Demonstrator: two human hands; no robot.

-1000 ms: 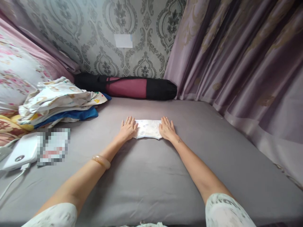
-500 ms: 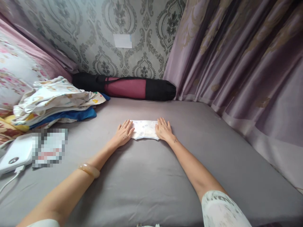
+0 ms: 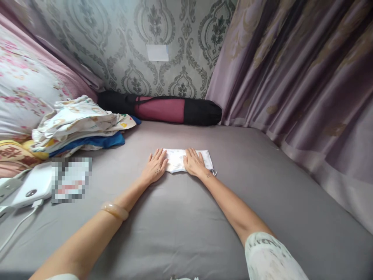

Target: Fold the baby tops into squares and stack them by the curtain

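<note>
"State of the grip?"

"Both hands are spread flat, palms down, clasping nothing. My left hand (image 3: 155,166) presses at the left end of the white patterned cloth (image 3: 175,158); my right hand (image 3: 194,162) lies on top of it, right of its middle. The cloth lies flat under and between them, and a small loop shows near my right wrist."

"Surface beneath?"

"A grey sheet (image 3: 175,221), drawn fairly smooth, with slight creases on the near side of my hands."

"Left of the grip?"

"A rumpled clothes pile (image 3: 81,120), whites over blue, beyond and left of my left hand. Nearer to me than the pile are a pixelated packet (image 3: 72,181), contents not legible, and a white device (image 3: 36,182) with a white cable (image 3: 20,225) plugged in. Floral bedding (image 3: 23,85) rises behind the pile."

"Beyond the grip?"

"A long black and maroon bag (image 3: 160,110) on its side along the wall (image 3: 121,35). The wallpaper is grey damask; a blank-looking white card (image 3: 157,53) is fixed to it."

"Right?"

"A mauve curtain (image 3: 291,70) with gold motifs, hanging in folds along the edge of the sheet, well apart from my right hand."
</note>
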